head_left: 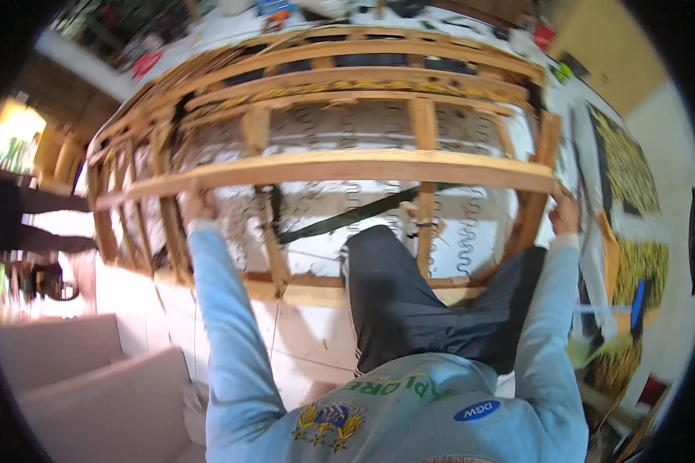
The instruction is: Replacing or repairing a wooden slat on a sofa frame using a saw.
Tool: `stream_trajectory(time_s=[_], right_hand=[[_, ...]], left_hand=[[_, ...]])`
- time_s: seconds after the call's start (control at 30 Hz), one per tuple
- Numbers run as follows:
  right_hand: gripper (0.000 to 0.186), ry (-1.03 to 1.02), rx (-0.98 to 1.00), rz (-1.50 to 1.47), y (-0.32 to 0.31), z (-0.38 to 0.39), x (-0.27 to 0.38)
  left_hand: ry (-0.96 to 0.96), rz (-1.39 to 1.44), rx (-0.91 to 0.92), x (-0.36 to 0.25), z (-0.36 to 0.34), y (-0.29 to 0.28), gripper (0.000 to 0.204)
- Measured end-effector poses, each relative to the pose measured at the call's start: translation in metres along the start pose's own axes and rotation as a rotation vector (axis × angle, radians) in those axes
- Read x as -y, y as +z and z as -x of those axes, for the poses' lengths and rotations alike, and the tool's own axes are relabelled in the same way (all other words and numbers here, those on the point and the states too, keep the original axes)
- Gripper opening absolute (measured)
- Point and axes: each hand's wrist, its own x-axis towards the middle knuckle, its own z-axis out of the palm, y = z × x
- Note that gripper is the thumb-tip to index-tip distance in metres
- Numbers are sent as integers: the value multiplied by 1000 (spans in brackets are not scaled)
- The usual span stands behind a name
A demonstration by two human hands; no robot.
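The wooden rail (347,167) spans the wooden frame (424,123). Right hand (565,211): gripping the rail's right end. Left hand (200,206): partly hidden below, grip unclear. Caution: uneven lifting could twist the rail loose.

A pale-blue sweatshirt (417,420) tops dark, side-striped trousers (413,316).

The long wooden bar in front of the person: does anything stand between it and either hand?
Nothing visible does. The left hand is at the lower edge of the long wooden bar, left of its middle, and the right hand is at its right end.
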Motion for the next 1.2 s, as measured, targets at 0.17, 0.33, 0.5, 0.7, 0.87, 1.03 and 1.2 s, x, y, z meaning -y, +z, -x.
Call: stream_trajectory(time_s=[0.17, 0.33, 0.5, 0.7, 0.87, 1.03, 1.2], right_hand=[[39, -245, 108, 227, -57, -52, -19], [36, -16, 146, 38, -60, -45, -23], [31, 62, 100, -42, -33, -38, -24], [37, 52, 28, -16, -51, -52, -17], [37, 89, -27, -81, -82, -78, -13], [45, 172, -4, -94, -48, -68, -9], [48, 177, 125, -71, -107, -86, 5]], left_hand=[[111, 76, -181, 32, 62, 77, 27], [56, 58, -396, 3, 87, 125, 25], [88, 113, -625, -13, 70, 89, 52], [177, -187, -925, -25, 17, 45, 52], [15, -181, -807, -24, -20, 26, 51], [-2, -247, -874, -44, -7, 12, 43], [-136, -99, -759, -51, 12, 62, 39]])
